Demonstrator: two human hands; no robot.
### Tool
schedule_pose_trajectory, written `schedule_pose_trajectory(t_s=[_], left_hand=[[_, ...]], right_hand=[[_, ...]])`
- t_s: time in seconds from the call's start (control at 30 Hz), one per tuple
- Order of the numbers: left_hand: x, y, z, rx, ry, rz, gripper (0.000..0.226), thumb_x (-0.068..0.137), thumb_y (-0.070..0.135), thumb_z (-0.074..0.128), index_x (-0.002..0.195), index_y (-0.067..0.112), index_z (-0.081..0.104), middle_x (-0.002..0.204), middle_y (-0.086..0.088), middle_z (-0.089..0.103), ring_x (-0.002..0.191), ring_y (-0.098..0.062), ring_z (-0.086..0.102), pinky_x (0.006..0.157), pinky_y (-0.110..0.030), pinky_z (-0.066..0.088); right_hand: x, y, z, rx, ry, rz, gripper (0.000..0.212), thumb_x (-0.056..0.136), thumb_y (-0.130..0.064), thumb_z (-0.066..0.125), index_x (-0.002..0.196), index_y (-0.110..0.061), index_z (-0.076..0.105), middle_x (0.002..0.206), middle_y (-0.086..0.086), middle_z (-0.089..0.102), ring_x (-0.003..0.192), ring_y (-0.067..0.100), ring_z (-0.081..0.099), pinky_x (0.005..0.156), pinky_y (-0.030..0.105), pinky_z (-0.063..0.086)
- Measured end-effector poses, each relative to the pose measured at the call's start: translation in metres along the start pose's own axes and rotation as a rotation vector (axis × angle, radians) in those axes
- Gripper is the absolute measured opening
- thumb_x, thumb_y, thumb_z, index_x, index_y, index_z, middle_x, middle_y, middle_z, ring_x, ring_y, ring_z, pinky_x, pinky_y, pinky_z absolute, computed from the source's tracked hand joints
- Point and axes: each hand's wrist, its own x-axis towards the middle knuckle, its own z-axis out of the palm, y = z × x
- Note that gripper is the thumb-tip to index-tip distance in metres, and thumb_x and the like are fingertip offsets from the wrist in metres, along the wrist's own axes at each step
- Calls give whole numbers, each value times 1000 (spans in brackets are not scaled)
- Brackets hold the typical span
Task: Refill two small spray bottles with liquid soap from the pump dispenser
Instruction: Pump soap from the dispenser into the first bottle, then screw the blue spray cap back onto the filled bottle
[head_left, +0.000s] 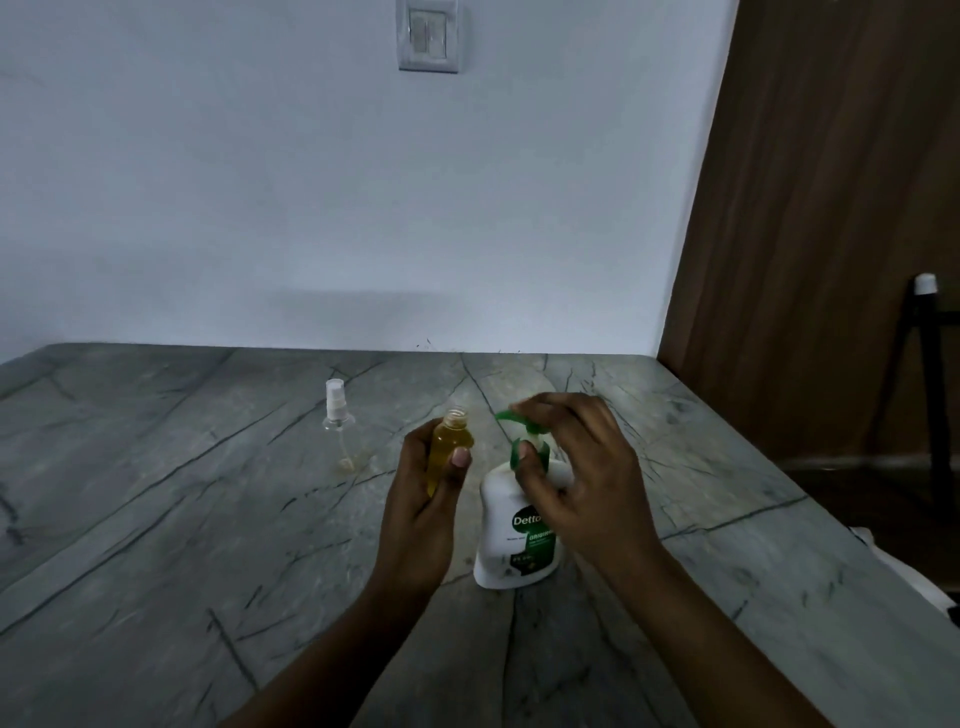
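My left hand (423, 499) grips a small uncapped bottle (451, 439) full of yellow liquid soap, held upright just left of the dispenser. The white pump dispenser (511, 535) with a green pump head (511, 418) stands on the grey marble table (208, 493). My right hand (576, 467) is over the pump, fingers curled round the green head and collar. A second small clear spray bottle (338, 426) with its white sprayer on stands farther back left, nearly empty with a little yellow at the bottom.
A white wall with a switch plate (428, 34) rises behind the table. A brown wooden panel (831, 208) stands on the right, with a dark stand (930, 364) beside it. The table's right edge runs diagonally near the dispenser.
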Motion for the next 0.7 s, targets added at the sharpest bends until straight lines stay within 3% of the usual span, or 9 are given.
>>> schedule_pose_trajectory(t_s=[0.1,0.17,0.27,0.4,0.5,0.6,0.7], left_hand=[[3,-3,-7,-17,-6,-22,28,89,45,45,111,28,52,101,6,63,96,-9,61,78,-26,48],[4,-5,-12,-17,-17,-37,27,92,40,45,113,24,51,103,3,63,96,-7,62,78,-25,47],[6,-10,-17,-13,-49,-52,22,93,38,46,111,25,50,105,3,62,97,-8,61,78,-26,48],[6,-16,-21,21,-78,-63,32,84,47,49,110,29,48,107,3,62,98,-11,61,78,-24,50],[6,-20,-24,28,-87,-68,30,88,44,53,112,27,46,110,1,63,99,-8,61,77,-21,49],[8,-23,-26,27,-94,-80,30,86,38,49,113,28,44,113,2,62,101,-7,61,79,-24,49],[9,-27,-27,36,-103,-101,31,84,37,50,113,28,43,114,5,62,101,-5,61,75,-20,49]], right_hand=[[-3,3,-10,103,-117,146,47,81,-37,64,126,-31,50,126,-11,46,117,10,47,92,6,35],[-10,6,-14,244,-221,343,72,72,-46,78,130,-49,35,135,-18,39,126,0,39,96,6,31],[-25,19,-14,599,-365,664,98,59,-26,84,133,-49,24,133,-20,43,121,-14,40,87,0,36],[-44,36,-4,727,-559,810,76,64,1,82,124,-30,46,111,-11,68,106,3,62,81,16,50],[-46,37,4,699,-564,834,55,67,7,79,111,-19,60,97,-12,73,96,8,68,79,22,55],[-41,45,8,709,-543,859,48,68,12,76,104,-17,62,87,-14,73,86,0,68,71,16,53],[-35,57,15,653,-547,860,50,68,4,79,111,-16,61,97,-11,70,89,-1,67,74,17,53]])
